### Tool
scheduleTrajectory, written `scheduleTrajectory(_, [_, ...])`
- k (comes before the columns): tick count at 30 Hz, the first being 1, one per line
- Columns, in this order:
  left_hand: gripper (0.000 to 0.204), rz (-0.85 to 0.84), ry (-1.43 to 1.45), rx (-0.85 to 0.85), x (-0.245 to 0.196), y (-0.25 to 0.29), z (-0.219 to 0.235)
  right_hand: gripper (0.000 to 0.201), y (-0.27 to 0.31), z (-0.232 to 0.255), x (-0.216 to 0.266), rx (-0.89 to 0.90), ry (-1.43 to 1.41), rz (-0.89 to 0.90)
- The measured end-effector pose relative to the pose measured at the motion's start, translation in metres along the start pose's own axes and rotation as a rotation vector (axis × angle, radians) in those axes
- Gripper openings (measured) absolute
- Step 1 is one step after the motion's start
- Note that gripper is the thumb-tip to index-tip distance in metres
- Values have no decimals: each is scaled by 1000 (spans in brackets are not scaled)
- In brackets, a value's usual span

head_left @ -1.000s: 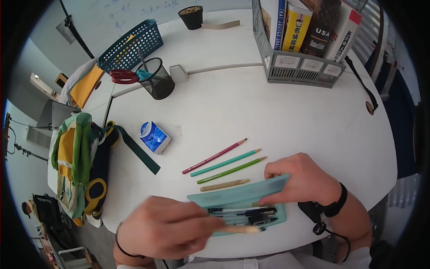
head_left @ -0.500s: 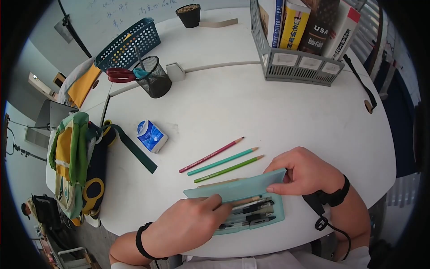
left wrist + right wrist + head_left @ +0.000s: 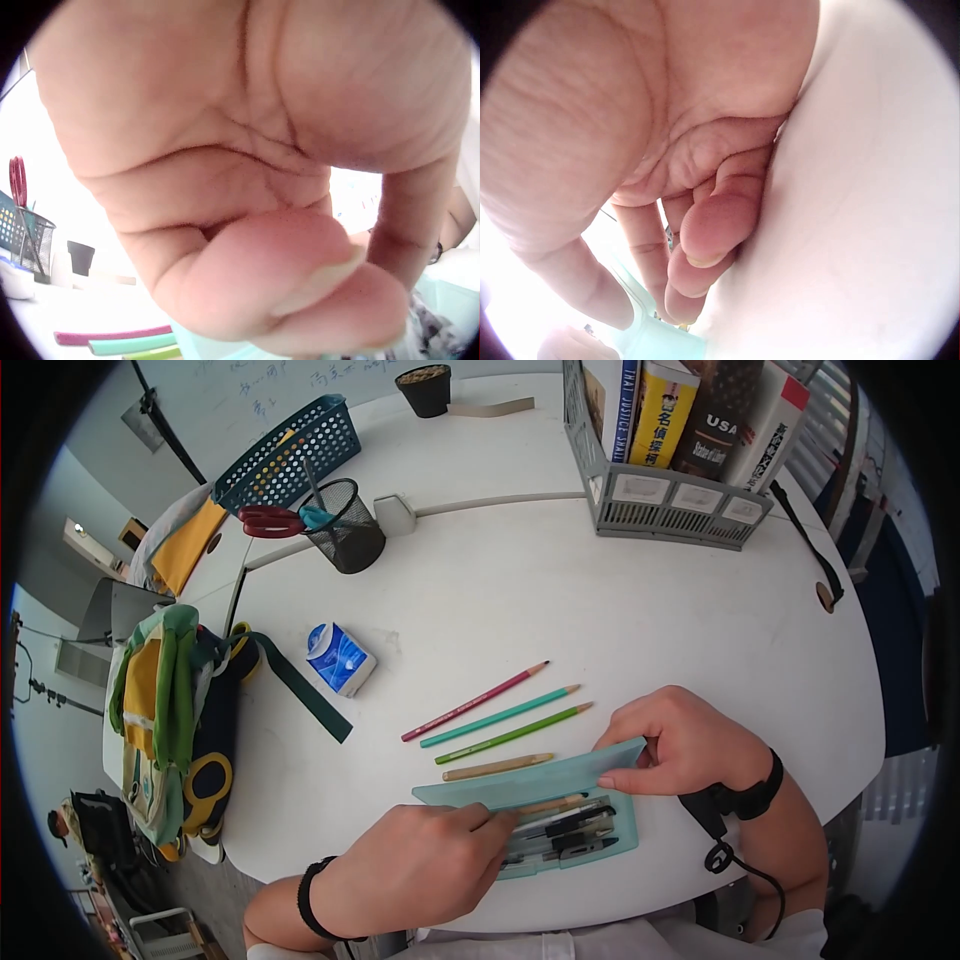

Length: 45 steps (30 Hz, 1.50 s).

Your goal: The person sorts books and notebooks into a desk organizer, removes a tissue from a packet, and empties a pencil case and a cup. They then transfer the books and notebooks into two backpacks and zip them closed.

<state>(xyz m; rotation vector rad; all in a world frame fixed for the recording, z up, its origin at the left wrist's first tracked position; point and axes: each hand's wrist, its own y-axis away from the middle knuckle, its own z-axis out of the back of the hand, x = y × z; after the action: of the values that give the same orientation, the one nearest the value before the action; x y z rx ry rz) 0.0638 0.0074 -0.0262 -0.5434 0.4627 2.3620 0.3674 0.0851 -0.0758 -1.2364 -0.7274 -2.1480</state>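
A translucent teal pencil case (image 3: 628, 830) lies near the table's front edge with its lid (image 3: 530, 780) raised. My right hand (image 3: 690, 745) grips the lid's right end between thumb and fingers. Over the left part of the case, my left hand (image 3: 420, 865) pinches one end of a plain wooden pencil (image 3: 555, 803), which lies inside along the lid side. Several black and clear pens (image 3: 575, 830) fill the case beside it. Behind the lid is a tan pencil (image 3: 497, 766), then a green pencil (image 3: 515, 733), a turquoise pencil (image 3: 500, 716) and a dark pink pencil (image 3: 475, 701).
A blue-and-white tissue pack (image 3: 341, 659) and a green-yellow backpack (image 3: 165, 710) with its strap are at left. Farther back stand a mesh pen cup (image 3: 350, 540) with red-handled scissors, a teal basket (image 3: 290, 455), a plant pot (image 3: 425, 395) and a grey book crate (image 3: 680, 510).
My left hand has brought the wooden pencil from in front of the case into it, beside the pens. My right hand keeps hold of the lid.
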Motion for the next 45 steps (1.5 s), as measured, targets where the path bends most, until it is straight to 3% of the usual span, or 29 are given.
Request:
scheduleTrajectory(6, [28,68,46,5,-7,2,6,24,1,1,-1,15,13,-9])
scheduleTrajectory(8, [26,80,78,93,-2,-1,3,25,0,1,0,23,30,-4])
scheduleTrajectory(12, [24,33,66,34,2,1,-3,26,1,-2,0,-12,30,-2])
scheduleTrajectory(15, [32,88,84,63,-2,2,7,27,0,-3,0,-16,60,-3])
scheduleTrajectory(18, [30,114,84,-36,-4,7,21,27,-1,-2,0,-5,82,-8])
scheduleTrajectory(20, [28,5,42,-121,7,12,22,27,-1,-2,1,1,92,-13])
scheduleTrajectory(26, [24,42,-111,-21,7,1,2,29,-3,-4,4,-2,128,-27])
scheduleTrajectory(35, [22,9,14,63,6,1,3,28,-1,-3,7,1,145,-51])
scheduleTrajectory(39, [20,93,-21,12,-3,4,13,25,1,-1,10,21,137,-28])
scheduleTrajectory(42, [20,18,24,-9,4,6,17,30,3,-2,8,45,120,49])
scheduleTrajectory(44, [19,-210,221,11,6,16,39,42,3,-3,6,58,111,121])
scheduleTrajectory(45, [12,-236,306,-19,3,18,52,54,3,-4,6,85,139,143])
